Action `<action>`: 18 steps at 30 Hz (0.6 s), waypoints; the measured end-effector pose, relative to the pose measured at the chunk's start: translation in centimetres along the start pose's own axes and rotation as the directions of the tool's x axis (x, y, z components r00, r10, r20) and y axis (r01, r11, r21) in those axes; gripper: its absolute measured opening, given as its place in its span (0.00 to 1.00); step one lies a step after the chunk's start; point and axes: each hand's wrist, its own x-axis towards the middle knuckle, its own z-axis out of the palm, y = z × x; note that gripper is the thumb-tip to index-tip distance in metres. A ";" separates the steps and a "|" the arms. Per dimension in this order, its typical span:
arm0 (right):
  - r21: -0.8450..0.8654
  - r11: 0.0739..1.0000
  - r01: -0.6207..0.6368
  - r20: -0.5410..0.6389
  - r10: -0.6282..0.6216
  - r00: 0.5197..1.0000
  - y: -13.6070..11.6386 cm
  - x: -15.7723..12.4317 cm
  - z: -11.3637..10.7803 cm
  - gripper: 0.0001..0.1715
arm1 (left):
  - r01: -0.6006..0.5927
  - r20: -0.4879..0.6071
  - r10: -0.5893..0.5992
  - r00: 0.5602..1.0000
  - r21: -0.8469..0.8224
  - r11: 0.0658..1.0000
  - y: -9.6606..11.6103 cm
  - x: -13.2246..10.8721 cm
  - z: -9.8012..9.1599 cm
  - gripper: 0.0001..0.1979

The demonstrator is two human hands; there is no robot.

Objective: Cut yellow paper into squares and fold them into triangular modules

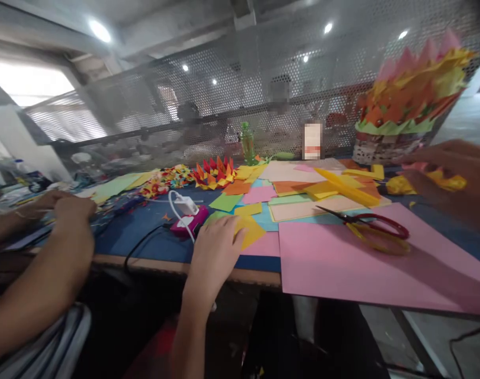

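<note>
My left hand (218, 245) lies palm down at the table's front edge, fingers stretched out over a yellow paper sheet (253, 233). Blurred at the right edge, my right hand (457, 181) hovers by crumpled yellow paper pieces (400, 184); whether its fingers grip anything is unclear. Between the hands, scissors (366, 223) with one red and one yellow handle loop rest on a large pink sheet (342, 268), blades pointing left. Cut coloured papers (299, 210) overlap behind them. A magenta power strip (188, 221) with a white charger (186, 204) sits left of my left hand.
Another person's forearms (62, 242) reach onto the table at left. A red and yellow folded-paper ring (214, 173) lies near a green bottle (248, 145). At back right stands a tall layered paper piece (413, 100). A perforated metal screen (224, 100) runs behind the table.
</note>
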 end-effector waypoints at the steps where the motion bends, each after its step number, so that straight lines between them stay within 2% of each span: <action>1: 0.043 0.997 0.068 0.003 -0.068 0.998 -1.8 -0.5 0.0 0.20 | -0.008 0.046 0.009 0.999 -0.015 1.000 0.0 0.4 -0.1 0.11; 3: 0.148 0.970 0.193 0.002 -0.195 0.981 -5.3 -1.8 0.1 0.17 | -0.001 0.106 0.006 0.994 -0.040 0.999 0.1 0.5 -0.2 0.10; 5: 0.242 0.933 0.266 0.015 -0.277 0.961 -8.3 -3.3 0.0 0.15 | 0.023 0.121 -0.016 0.992 -0.056 0.998 0.3 0.2 -0.3 0.09; 7: 0.313 0.911 0.269 0.082 -0.308 0.948 -10.9 -4.7 -0.4 0.18 | 0.044 0.112 -0.035 0.993 -0.072 0.996 0.3 -0.3 -0.3 0.09; 9: 0.380 0.907 0.183 0.168 -0.262 0.950 -12.8 -5.8 -1.0 0.21 | 0.050 0.093 -0.041 0.995 -0.093 0.994 0.2 -0.6 -0.3 0.09; 13: 0.532 0.837 0.129 0.196 -0.270 0.943 -15.2 -6.3 -1.8 0.21 | 0.014 0.011 -0.013 1.000 -0.152 0.988 1.3 -1.2 0.0 0.10; 15: 0.554 0.822 0.129 0.160 -0.257 0.953 -15.7 -6.0 -1.5 0.20 | -0.043 -0.048 0.034 0.998 -0.190 0.981 3.1 -1.8 0.2 0.11; 18: 0.553 0.820 0.146 0.128 -0.257 0.958 -15.5 -5.8 -0.5 0.20 | -0.191 -0.053 0.184 0.982 -0.259 0.947 6.7 -3.3 0.8 0.12</action>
